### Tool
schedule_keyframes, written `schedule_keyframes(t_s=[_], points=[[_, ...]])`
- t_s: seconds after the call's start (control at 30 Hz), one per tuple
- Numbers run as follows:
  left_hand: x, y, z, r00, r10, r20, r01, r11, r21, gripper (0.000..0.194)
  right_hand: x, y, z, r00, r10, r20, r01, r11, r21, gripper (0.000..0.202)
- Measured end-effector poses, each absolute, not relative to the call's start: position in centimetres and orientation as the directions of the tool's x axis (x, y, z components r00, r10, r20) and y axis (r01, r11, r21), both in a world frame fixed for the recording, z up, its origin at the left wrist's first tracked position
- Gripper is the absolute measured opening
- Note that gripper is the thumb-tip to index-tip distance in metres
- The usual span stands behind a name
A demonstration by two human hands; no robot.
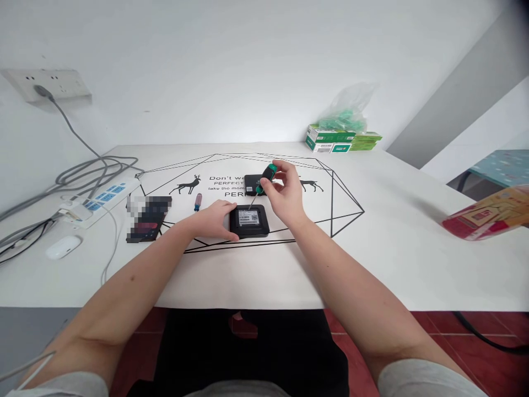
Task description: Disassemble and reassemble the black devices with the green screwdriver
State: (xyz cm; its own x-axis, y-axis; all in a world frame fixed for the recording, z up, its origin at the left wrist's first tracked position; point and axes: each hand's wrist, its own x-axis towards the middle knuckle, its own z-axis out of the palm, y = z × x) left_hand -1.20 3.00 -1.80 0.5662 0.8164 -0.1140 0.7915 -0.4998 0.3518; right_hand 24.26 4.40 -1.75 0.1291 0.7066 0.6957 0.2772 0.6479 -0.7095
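Steadying black box [248, 221], left hand [214, 220] clasped side; right hand [286, 193] held green screwdriver [268, 172], tip below grip; box appeared unopened.

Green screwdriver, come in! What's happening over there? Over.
Left hand gripping black box. Right hand holding green screwdriver, tip by box's label. Second black box just beyond.

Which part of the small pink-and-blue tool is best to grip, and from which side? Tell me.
Probably pinch the small pink-and-blue tool across its pink far end, coming from above: it lies flat and slender, roughly lengthwise from near to far, and the left hand is close to its blue near end.
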Motion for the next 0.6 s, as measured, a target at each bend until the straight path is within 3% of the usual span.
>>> schedule_keyframes(t_s=[0.3, 0.6], points=[[0.8, 2.0, -2.6, 0.681, 0.732, -0.001, 0.686, -0.637, 0.351, 0.107, 23.9, 3.8, -1.7, 0.05, 0.677, 0.734, 0.327, 0.684, -0.652, 0.042], [0.8, 3.0, -4.4, 0.703, 0.709, -0.057, 0.684, -0.651, 0.328, 0.135, 22.1, 4.0, -1.4, -0.088, 0.587, 0.805, 0.374, 0.768, -0.52, 0.041]])
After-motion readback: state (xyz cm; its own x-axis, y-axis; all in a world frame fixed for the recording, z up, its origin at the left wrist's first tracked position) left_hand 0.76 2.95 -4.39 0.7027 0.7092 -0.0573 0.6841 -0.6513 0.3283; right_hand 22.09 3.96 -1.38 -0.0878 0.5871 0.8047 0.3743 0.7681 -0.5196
